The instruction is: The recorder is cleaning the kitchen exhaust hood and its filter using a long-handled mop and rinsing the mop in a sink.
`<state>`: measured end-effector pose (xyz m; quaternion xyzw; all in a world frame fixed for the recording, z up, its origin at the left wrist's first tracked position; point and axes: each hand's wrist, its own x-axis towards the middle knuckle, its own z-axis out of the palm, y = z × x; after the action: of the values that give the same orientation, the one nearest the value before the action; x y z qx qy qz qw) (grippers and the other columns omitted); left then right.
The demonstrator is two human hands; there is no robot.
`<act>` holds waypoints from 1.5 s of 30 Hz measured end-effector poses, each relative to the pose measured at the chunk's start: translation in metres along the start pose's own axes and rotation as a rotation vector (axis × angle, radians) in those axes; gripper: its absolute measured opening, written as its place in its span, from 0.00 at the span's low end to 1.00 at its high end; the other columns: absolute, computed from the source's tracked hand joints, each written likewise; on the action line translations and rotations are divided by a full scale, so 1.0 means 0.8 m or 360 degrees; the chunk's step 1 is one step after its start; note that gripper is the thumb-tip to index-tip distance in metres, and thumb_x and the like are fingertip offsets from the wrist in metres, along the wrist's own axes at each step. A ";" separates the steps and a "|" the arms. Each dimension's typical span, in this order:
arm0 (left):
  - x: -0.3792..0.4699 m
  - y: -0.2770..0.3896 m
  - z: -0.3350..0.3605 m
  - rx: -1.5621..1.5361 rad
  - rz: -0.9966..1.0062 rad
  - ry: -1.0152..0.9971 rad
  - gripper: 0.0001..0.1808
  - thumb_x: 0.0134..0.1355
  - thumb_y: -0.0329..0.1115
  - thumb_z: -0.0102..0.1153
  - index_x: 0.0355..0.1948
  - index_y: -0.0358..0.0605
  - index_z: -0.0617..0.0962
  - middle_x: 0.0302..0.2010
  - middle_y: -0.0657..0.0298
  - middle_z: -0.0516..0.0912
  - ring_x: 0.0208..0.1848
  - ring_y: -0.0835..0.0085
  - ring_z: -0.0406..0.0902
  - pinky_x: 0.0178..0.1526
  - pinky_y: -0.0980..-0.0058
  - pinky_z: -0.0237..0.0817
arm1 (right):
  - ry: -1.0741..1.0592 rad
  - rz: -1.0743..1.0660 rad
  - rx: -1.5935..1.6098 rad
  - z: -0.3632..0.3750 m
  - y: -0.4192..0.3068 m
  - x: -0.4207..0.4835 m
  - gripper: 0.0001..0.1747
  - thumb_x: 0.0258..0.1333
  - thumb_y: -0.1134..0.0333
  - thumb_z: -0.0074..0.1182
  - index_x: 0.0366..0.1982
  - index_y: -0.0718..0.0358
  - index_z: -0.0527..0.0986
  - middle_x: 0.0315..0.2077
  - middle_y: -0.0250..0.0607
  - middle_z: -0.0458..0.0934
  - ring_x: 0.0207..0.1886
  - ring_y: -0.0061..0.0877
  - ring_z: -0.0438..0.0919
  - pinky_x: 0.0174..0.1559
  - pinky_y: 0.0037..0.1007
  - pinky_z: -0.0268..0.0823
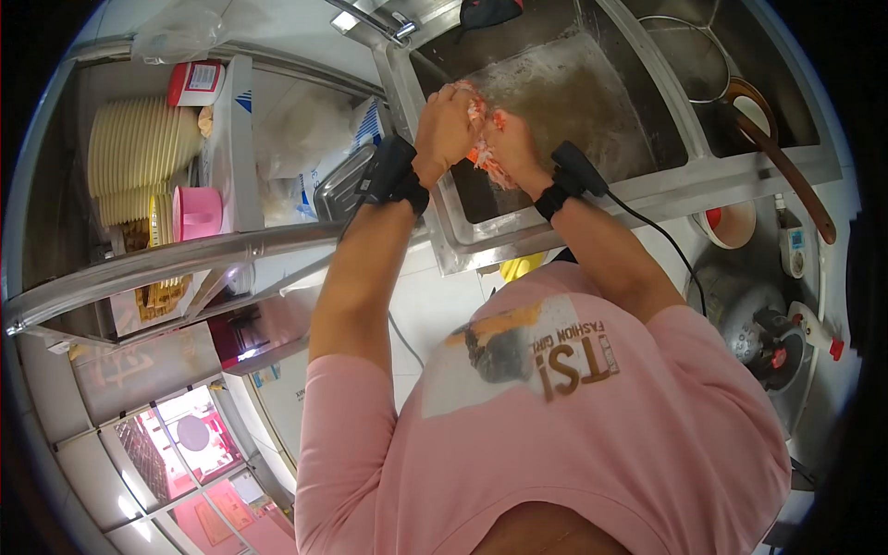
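Observation:
Over the near left part of a stainless steel sink basin (548,239), both of my hands grip a crumpled orange-and-white wad (493,173). It looks like a wet cloth or mesh; the picture does not settle which. My left hand (447,125) has its fingers curled over the wad's upper left side. Close beside it, my right hand (512,142) is closed around the lower right side, and much of the wad is hidden by the fingers. Cloudy brownish water (569,97) with some foam lies in the basin beyond.
A faucet (402,29) stands at the basin's far left corner. In the right basin, a wooden-handled pan (784,166) juts over the rim. Left is a metal-framed rack (139,267) with stacked cream trays (135,149) and a pink cup (197,214). A gas cylinder (739,316) stands below right.

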<state>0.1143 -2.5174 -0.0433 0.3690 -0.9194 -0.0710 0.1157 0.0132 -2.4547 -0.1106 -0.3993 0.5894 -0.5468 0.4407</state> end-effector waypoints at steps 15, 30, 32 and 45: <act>0.009 0.002 0.001 0.0244 0.0031 -0.0151 0.10 0.52 0.37 0.48 0.28 0.45 0.78 0.36 0.52 0.77 0.43 0.56 0.72 0.45 0.65 0.63 | 0.0065 -0.0012 -0.0026 -0.001 -0.016 -0.003 0.08 0.37 0.69 0.54 0.23 0.67 0.72 0.20 0.50 0.75 0.24 0.39 0.74 0.29 0.32 0.64; -0.031 -0.022 -0.020 -0.0311 -0.0245 0.0740 0.10 0.50 0.33 0.53 0.29 0.36 0.77 0.30 0.49 0.78 0.36 0.53 0.74 0.38 0.65 0.66 | -0.0322 0.0599 0.0951 -0.052 0.018 0.009 0.35 0.46 0.43 0.51 0.48 0.59 0.61 0.47 0.40 0.63 0.48 0.26 0.63 0.47 0.27 0.57; -0.043 -0.018 -0.034 -0.0359 -0.0376 0.0732 0.09 0.51 0.33 0.54 0.27 0.36 0.76 0.28 0.48 0.77 0.33 0.52 0.74 0.36 0.66 0.66 | -0.0388 0.0738 0.0816 -0.070 0.028 0.020 0.38 0.44 0.40 0.49 0.52 0.55 0.57 0.51 0.37 0.58 0.51 0.29 0.59 0.49 0.31 0.54; -0.065 -0.006 -0.055 -0.0654 -0.0214 0.0370 0.07 0.50 0.31 0.55 0.26 0.38 0.72 0.26 0.55 0.75 0.27 0.66 0.71 0.33 0.73 0.63 | -0.1377 0.1195 0.0725 0.018 -0.017 0.080 0.38 0.46 0.35 0.42 0.51 0.55 0.63 0.48 0.40 0.66 0.51 0.29 0.65 0.50 0.36 0.58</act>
<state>0.1658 -2.4868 -0.0107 0.4039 -0.8395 -0.2210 0.2884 0.0084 -2.5208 -0.1026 -0.2461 0.3260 -0.2548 0.8765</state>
